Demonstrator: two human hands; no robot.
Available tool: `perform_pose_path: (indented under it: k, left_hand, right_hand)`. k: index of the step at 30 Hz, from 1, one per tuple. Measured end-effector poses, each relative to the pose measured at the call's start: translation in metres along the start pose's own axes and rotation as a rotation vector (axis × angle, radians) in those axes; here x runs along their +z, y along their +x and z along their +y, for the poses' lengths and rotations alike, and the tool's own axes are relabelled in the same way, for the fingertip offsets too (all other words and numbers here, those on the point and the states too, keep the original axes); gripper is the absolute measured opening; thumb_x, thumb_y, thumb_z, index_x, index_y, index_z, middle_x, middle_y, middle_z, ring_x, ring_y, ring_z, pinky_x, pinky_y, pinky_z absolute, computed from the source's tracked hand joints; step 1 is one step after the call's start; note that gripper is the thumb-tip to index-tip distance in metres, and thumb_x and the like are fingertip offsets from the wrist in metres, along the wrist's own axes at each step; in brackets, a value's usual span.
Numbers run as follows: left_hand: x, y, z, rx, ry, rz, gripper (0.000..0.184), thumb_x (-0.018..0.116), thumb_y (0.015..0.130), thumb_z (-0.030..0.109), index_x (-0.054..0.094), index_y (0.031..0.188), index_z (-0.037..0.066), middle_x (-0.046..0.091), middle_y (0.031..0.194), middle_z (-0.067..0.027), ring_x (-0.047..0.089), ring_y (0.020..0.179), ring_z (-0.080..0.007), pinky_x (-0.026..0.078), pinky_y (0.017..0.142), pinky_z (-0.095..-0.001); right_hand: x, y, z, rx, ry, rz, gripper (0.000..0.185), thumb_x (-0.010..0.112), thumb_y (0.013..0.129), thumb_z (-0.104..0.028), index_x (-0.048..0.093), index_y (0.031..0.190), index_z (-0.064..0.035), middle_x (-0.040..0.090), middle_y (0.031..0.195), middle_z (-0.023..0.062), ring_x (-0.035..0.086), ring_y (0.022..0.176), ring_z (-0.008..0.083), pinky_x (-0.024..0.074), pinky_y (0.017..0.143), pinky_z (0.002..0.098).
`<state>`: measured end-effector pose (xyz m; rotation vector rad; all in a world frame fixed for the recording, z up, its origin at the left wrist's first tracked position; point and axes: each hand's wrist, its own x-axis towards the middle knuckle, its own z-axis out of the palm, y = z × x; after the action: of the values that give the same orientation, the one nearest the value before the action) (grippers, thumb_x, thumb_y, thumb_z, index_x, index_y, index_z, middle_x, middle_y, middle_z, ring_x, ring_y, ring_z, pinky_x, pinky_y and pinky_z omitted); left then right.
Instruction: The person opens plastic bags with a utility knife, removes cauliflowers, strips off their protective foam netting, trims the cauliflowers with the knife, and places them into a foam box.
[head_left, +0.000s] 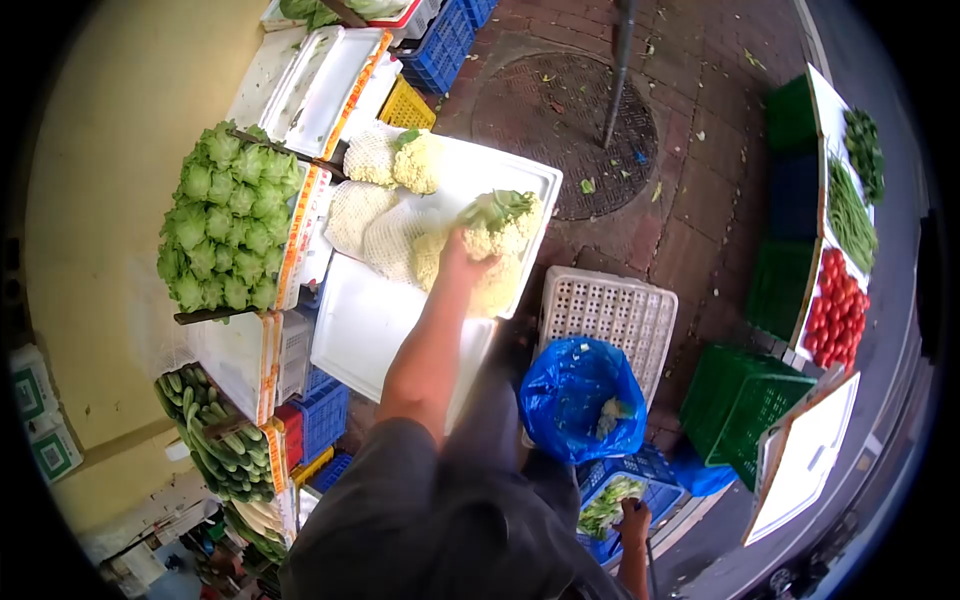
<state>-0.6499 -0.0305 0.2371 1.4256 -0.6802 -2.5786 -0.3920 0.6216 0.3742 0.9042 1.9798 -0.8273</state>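
My left hand (465, 262) reaches over a white foam tray (540, 180) and grips a cauliflower (508, 232) with green leaves on top. More cauliflowers lie under and beside it, and another cauliflower (418, 165) sits farther up the tray. White foam netting (362, 215) covers part of the tray's left side. At the lower right, my right hand (632, 522) is closed around something dark and thin that I cannot make out. It is beside a blue crate (655, 470) with green leaf trimmings (608, 508) in it.
A blue bag (545, 400) with scraps stands against a white crate (605, 300). Lettuce (225, 225) and cucumbers (215, 435) are at left. A pole (618, 80) rises from the pavement. Tomatoes (836, 315), green beans (850, 215) and green crates (745, 400) stand at right.
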Motion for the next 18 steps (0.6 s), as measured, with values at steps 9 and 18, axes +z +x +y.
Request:
perform_pose_path:
  k: [9, 18]
  left_hand:
    - [-0.014, 0.111, 0.056, -0.017, -0.070, 0.172, 0.058, 0.055, 0.097, 0.035, 0.041, 0.147, 0.010, 0.050, 0.144, -0.0168, 0.048, 0.131, -0.0386, 0.044, 0.108, -0.0562]
    - [-0.023, 0.184, 0.115, -0.135, -0.023, 0.307, 0.061, 0.056, 0.101, 0.032, 0.033, 0.152, 0.010, 0.045, 0.147, -0.0196, 0.047, 0.132, -0.0415, 0.045, 0.106, -0.0569]
  right_hand:
    - [0.017, 0.004, -0.095, 0.129, -0.001, -0.008, 0.032, 0.072, 0.085, -0.020, 0.062, 0.106, 0.0021, 0.061, 0.090, 0.0107, 0.059, 0.065, 0.0235, 0.0583, 0.050, 0.0472]
    - [0.029, 0.015, -0.127, 0.067, -0.129, -0.008, 0.039, 0.075, 0.085, -0.025, 0.062, 0.105, 0.0061, 0.061, 0.095, 0.0149, 0.062, 0.073, 0.0246, 0.0608, 0.049, 0.0420]
